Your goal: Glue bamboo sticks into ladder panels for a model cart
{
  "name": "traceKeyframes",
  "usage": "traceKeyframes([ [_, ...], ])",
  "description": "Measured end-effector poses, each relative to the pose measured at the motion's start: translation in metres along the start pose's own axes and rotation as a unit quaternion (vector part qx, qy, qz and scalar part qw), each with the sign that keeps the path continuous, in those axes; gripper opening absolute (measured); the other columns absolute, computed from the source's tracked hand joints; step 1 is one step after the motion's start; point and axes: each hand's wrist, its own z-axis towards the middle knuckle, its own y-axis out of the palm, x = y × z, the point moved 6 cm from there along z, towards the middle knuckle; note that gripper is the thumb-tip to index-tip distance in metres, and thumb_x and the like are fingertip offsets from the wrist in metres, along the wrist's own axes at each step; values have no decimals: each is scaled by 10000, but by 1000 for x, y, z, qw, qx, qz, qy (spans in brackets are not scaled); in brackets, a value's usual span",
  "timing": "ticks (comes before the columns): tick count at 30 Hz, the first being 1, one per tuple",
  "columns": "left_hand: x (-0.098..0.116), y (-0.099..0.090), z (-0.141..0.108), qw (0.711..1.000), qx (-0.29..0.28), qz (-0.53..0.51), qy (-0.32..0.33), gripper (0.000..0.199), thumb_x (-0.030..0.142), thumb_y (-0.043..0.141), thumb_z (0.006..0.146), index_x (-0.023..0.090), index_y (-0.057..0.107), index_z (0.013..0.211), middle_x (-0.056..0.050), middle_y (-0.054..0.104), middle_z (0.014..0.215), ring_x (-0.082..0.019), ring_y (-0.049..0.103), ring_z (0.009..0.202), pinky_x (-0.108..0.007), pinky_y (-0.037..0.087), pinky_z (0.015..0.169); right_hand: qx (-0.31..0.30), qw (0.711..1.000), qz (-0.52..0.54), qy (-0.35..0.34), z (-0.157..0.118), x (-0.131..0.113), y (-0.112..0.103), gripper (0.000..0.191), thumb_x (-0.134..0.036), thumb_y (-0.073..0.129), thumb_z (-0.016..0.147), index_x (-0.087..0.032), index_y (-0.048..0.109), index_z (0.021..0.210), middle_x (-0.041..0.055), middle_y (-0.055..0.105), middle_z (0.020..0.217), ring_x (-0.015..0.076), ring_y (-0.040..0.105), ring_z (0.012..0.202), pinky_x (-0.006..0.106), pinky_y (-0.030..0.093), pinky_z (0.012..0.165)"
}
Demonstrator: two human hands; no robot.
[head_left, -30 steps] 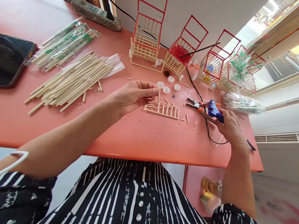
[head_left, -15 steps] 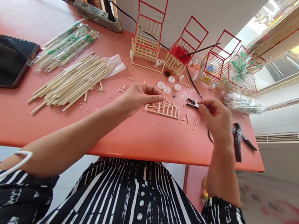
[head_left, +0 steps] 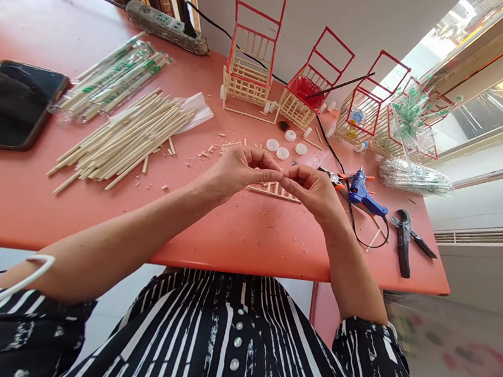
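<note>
Below the hands (head_left: 235,174) spreads a black shirt (head_left: 200,349), printed with white vertical stripes, some solid, some broken or streaky. Small, round, pearly buttons (head_left: 234,365) run down its front in a single row. The left sleeve (head_left: 28,333) and right sleeve (head_left: 372,360) match its print and end near the elbows. A narrow white loop (head_left: 9,293) shows beside the left cuff.
</note>
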Motion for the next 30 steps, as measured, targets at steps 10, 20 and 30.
traceKeyframes([
  [10, 7, -22, 6, 970, 32, 237, 47, 164, 321, 823, 749, 174, 760, 782, -15, 722, 727, -149, 616, 667, -284, 473, 673, 86, 994, 55, -48, -3, 5, -16, 497, -671, 858, 740, -217, 683, 838, -8, 599, 784, 126, 493, 717, 265, 392, 623],
  [20, -13, -31, 11, 860, 33, 500, 97, 166, 240, 642, 890, 196, 758, 1000, -109, 716, 1062, -296, 673, 1010, -413, 498, 932, 123, 991, 30, -50, -2, 14, -19, 431, -616, 841, 781, -219, 683, 832, -15, 615, 763, 119, 481, 688, 279, 385, 637],
  [30, -13, -36, 13, 871, 84, 483, 17, 349, 210, 659, 855, 177, 617, 1200, -60, 720, 936, -245, 670, 848, -367, 502, 841, 155, 986, 11, -65, -4, 13, -20, 390, -588, 804, 830, -223, 666, 837, -21, 605, 769, 126, 517, 727, 284, 420, 696],
])
